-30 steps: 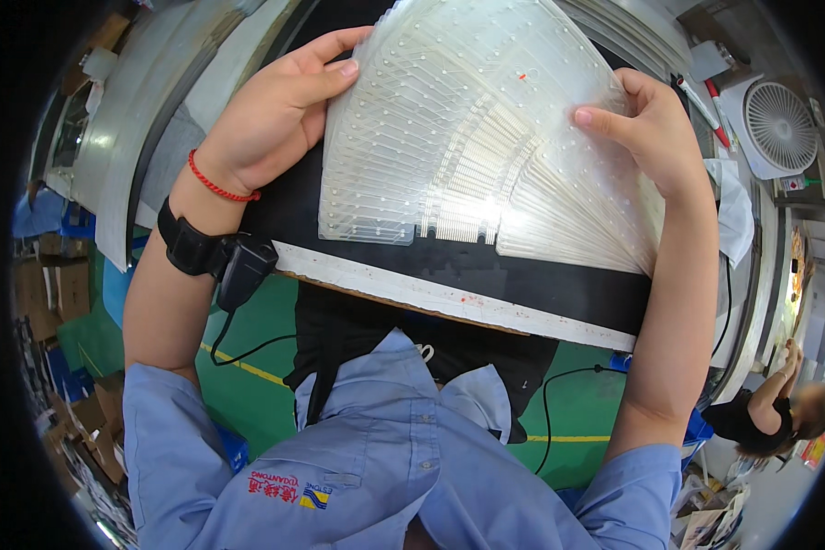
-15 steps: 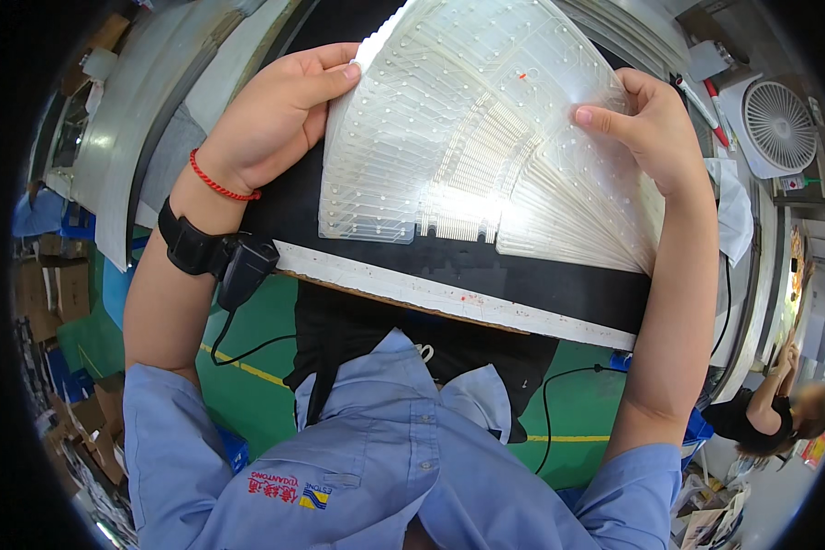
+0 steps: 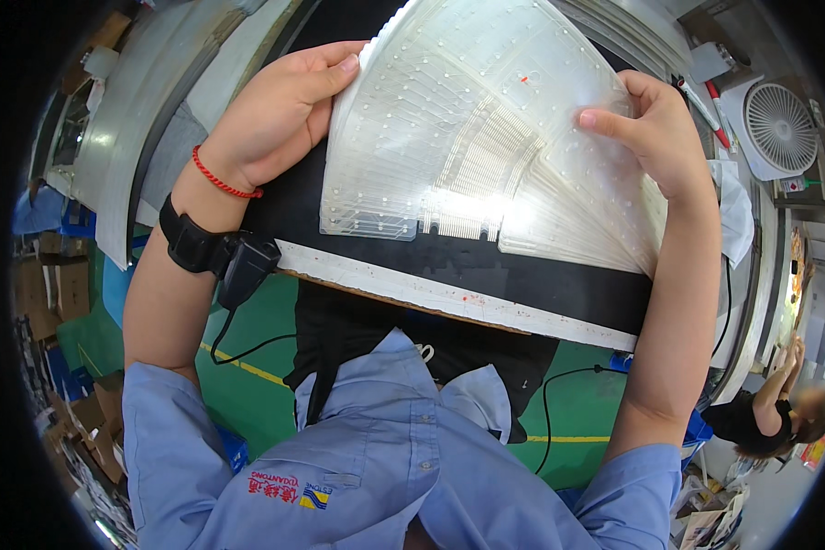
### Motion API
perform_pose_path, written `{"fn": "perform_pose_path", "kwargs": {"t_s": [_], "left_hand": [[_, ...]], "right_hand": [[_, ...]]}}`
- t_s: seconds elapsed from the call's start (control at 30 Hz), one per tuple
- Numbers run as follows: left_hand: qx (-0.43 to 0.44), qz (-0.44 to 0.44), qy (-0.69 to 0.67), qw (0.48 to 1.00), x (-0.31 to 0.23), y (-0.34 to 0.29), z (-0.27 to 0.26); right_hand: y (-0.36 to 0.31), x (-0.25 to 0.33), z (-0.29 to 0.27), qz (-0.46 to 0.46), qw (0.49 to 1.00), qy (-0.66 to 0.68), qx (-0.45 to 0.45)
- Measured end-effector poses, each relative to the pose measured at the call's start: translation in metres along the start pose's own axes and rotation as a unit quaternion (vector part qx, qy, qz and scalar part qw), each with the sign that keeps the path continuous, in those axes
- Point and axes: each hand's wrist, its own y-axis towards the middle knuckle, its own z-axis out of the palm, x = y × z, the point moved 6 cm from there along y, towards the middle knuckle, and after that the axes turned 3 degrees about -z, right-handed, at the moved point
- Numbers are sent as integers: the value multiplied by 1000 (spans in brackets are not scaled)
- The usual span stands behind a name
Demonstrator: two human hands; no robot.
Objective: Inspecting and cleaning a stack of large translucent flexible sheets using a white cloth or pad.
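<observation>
A fanned stack of clear plastic film sheets, printed with fine pale circuit lines and dots, stands tilted over a black work surface. Its layers spread like a hand fan, and a small red mark shows near the upper middle. My left hand pinches the left edge of the stack between thumb and fingers. On the right edge, my right hand grips with the thumb on the front face and the fingers behind, partly hidden. A red cord bracelet and a black strap with a cabled box are on my left wrist.
A white fan stands at the right, beside a red-and-white marker. The white table edge runs in front of me. Stacked boards lie at the left. A person in black is at the far right.
The fanned sheets have shifted slightly, and the spread of their layers at the left edge looks a little different. Both hands keep their hold, moving barely to the right.
</observation>
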Motion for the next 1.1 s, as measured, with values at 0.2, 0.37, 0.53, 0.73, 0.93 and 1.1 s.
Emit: {"fn": "perform_pose_path", "kwargs": {"t_s": [0.2,0.37,0.53,0.73,0.93,1.1], "left_hand": [[5,-2,-12,1000,0,0,0],[-4,-3,6,1000,0,-1,0],[24,12,13,1000,-3,-1,2],[34,-3,15,999,-4,-1,4],[26,-16,19,999,0,-1,0],[12,-12,18,1000,0,0,2]], "right_hand": [[0,-1,1,-5,1000,10,-8],[1,1,2,-10,1000,-17,7],[2,0,3,-3,999,-32,9],[2,-2,3,11,999,-38,0],[3,-5,3,24,999,-43,1],[4,-6,3,27,998,-54,7]]}}
